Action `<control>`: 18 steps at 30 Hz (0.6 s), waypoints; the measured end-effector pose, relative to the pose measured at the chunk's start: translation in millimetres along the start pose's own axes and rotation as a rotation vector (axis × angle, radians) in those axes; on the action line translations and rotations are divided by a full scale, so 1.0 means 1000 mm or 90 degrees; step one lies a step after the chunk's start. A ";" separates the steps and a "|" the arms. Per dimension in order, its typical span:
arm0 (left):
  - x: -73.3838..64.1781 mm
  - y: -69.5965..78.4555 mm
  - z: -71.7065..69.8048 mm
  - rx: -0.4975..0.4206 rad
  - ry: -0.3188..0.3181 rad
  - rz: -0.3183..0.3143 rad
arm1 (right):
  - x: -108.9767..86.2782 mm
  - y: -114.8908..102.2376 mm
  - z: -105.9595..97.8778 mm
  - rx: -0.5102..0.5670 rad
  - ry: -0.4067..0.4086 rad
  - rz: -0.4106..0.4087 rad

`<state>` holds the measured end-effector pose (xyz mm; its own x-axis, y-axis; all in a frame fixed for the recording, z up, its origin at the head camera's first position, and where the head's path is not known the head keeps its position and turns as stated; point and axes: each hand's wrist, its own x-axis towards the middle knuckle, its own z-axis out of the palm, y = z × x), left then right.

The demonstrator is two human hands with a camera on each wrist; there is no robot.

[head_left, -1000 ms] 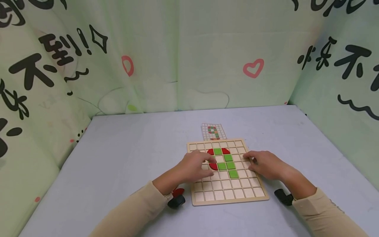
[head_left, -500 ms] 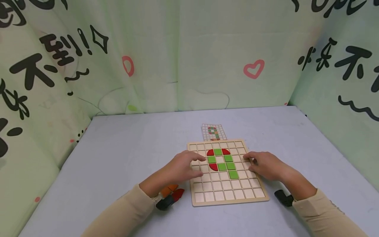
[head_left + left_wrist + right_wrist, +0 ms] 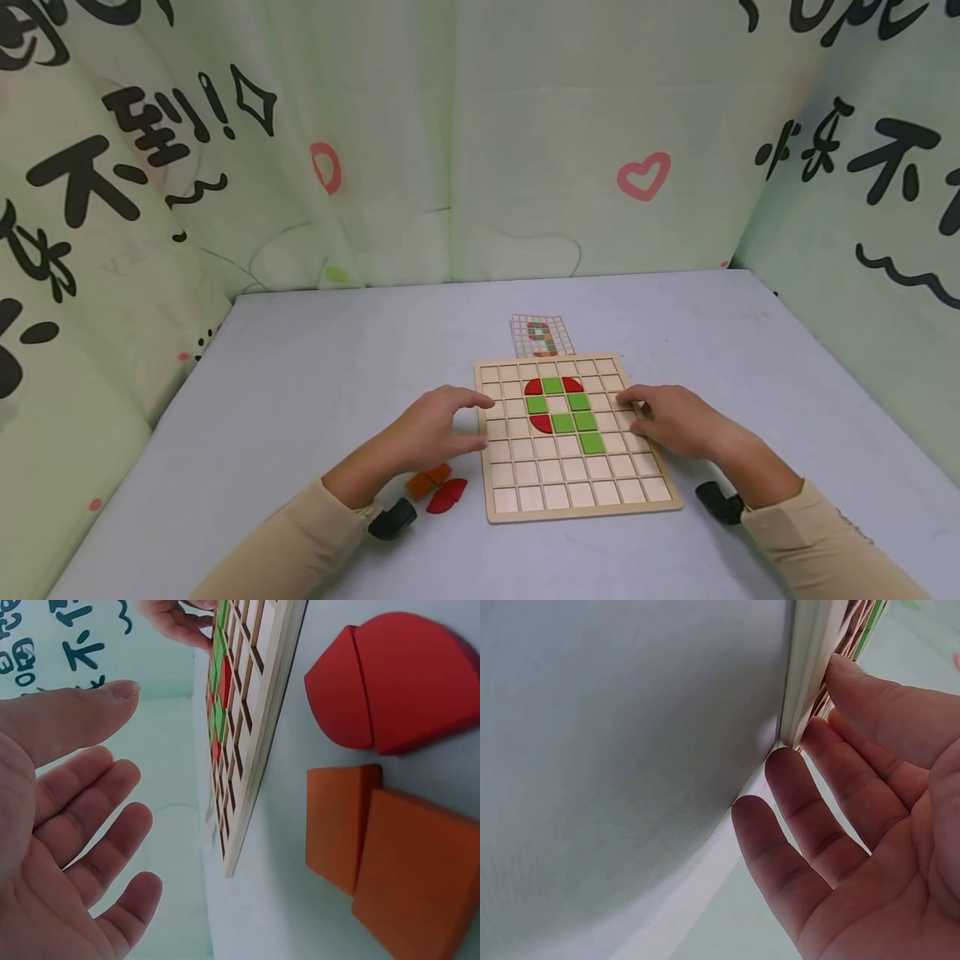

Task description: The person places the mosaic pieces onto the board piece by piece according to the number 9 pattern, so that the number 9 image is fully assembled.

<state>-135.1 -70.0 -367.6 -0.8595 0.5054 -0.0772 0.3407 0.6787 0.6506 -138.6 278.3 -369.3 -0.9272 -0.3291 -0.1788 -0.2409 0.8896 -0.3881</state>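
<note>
A square wooden grid board [image 3: 547, 472] lies on the table, with green squares [image 3: 584, 421] and red quarter-round pieces [image 3: 541, 424] set in its cells. My left hand [image 3: 435, 429] is at the board's left edge, thumb and fingers apart with nothing between them. In the left wrist view, its palm faces the camera beside the board. My right hand [image 3: 678, 418] rests at the board's right edge. In the right wrist view, its thumb touches the top side and its fairly straight fingers lie along the rim. Near my left wrist are loose orange squares [image 3: 420, 877] and red quarter-round pieces [image 3: 416, 682].
Behind the board lies a printed grid card [image 3: 542, 335] with a coloured pattern, its near edge beside the board's far rim. Black wrist cameras [image 3: 392, 520] hang under both wrists. Pale green curtains [image 3: 525, 150] with lettering and hearts surround the white table [image 3: 330, 358].
My left hand has drawn back leftward from the pattern to the board's edge, uncovering a green square on the left and the loose orange and red pieces. My right hand stays put.
</note>
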 end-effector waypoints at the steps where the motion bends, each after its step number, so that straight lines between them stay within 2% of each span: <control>1: -0.001 -0.001 0.000 -0.002 0.000 -0.001 | 0.000 0.000 0.000 0.001 0.000 0.000; 5: -0.005 -0.004 -0.002 -0.011 0.002 -0.005 | 0.000 0.000 0.000 0.003 0.000 -0.001; 9: -0.009 -0.008 -0.004 -0.012 -0.002 -0.025 | 0.000 0.000 0.000 0.002 0.000 -0.002; 18: -0.019 -0.024 -0.004 -0.019 -0.008 -0.048 | 0.000 0.001 0.000 -0.007 0.002 -0.008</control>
<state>-128.5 -97.7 -378.7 -0.8774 0.4604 -0.1352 0.2642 0.6988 0.6647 -139.1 278.9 -369.9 -0.9250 -0.3389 -0.1716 -0.2552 0.8891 -0.3800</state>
